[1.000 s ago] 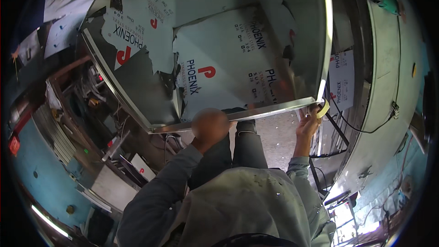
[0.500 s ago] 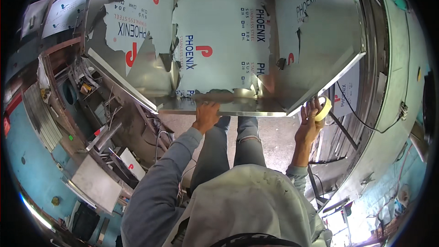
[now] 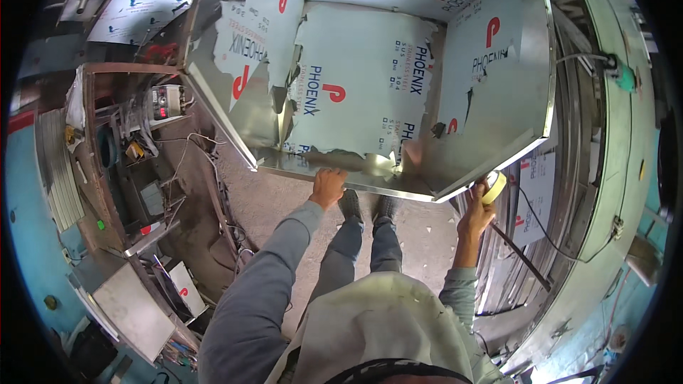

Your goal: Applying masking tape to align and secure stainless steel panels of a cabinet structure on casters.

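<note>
A large open stainless steel box (image 3: 345, 43), lined with torn white protective film, takes up the upper middle of the head view. Its open side faces me, and a bare metal rim (image 3: 370, 188) runs along the near edge. My left hand (image 3: 329, 186) is closed over that rim left of its middle; the fingertips are hidden inside. By the box's near right corner, my right hand (image 3: 475, 215) holds a roll of yellow tape (image 3: 495, 187) upright. Its fingers are close under the corner; whether they also grip the metal I cannot tell.
Long metal bars (image 3: 491, 270) and a film-covered sheet (image 3: 533, 199) lie to the right, beside a pale bench (image 3: 608, 192) with a green power tool (image 3: 624, 77) and a black cable. At left stands a cluttered rusty frame (image 3: 96, 156). My shoes (image 3: 384, 208) stand on the concrete floor (image 3: 420, 242).
The box now sits skewed in view, its near right corner lower than its left. More floor and my shoes show below it. Both hands keep their places at its near edge.
</note>
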`<state>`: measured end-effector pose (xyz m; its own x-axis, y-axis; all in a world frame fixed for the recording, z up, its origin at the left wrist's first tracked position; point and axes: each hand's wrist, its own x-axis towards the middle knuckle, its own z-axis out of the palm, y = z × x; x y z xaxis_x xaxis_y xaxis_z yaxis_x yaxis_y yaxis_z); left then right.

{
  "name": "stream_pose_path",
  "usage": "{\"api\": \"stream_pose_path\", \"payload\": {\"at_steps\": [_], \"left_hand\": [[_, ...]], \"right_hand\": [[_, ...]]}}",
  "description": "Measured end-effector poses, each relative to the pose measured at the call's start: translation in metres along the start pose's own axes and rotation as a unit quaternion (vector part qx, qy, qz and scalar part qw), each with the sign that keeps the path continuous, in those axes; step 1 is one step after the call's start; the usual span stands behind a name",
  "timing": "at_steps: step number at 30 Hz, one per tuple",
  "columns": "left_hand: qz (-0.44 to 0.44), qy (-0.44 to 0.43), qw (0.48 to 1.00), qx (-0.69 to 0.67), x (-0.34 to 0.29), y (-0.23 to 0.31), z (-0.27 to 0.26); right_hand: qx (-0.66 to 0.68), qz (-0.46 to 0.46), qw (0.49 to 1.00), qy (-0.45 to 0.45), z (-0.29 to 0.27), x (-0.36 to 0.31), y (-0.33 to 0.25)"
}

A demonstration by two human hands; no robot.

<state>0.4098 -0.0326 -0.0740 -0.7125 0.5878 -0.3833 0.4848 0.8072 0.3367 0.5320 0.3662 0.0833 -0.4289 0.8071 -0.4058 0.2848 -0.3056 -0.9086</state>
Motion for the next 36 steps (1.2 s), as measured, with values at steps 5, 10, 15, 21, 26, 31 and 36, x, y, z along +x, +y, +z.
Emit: {"api": "stream_pose_path", "payload": {"at_steps": [5,10,15,21,26,31,36], "left_hand": [[-0.039,0.304,0.931,-0.2,-0.006,0.005,-0.164],[-0.246,0.527,0.779,-0.232,0.03,-0.13,-0.325],[-0.319,0.413,0.799,-0.297,0.127,-0.202,-0.327],[-0.263,0.416,0.809,-0.32,0.21,-0.246,-0.36],[-0.262,0.337,0.84,-0.336,0.309,-0.274,-0.42],[-0.217,0.389,0.84,-0.311,0.4,-0.32,-0.465],[-0.261,0.366,0.863,-0.231,0.527,-0.294,-0.555]], "right_hand": [[-0.15,-0.218,0.963,0.056,0.033,0.059,-0.037],[-0.358,-0.243,0.89,0.143,0.095,0.118,-0.065],[-0.419,-0.27,0.854,0.152,0.159,0.157,-0.105],[-0.435,-0.253,0.855,0.126,0.227,0.231,-0.15],[-0.408,-0.244,0.874,0.096,0.291,0.302,-0.201],[-0.413,-0.238,0.876,0.066,0.387,0.398,-0.245],[-0.454,-0.221,0.858,0.092,0.455,0.513,-0.293]]}}
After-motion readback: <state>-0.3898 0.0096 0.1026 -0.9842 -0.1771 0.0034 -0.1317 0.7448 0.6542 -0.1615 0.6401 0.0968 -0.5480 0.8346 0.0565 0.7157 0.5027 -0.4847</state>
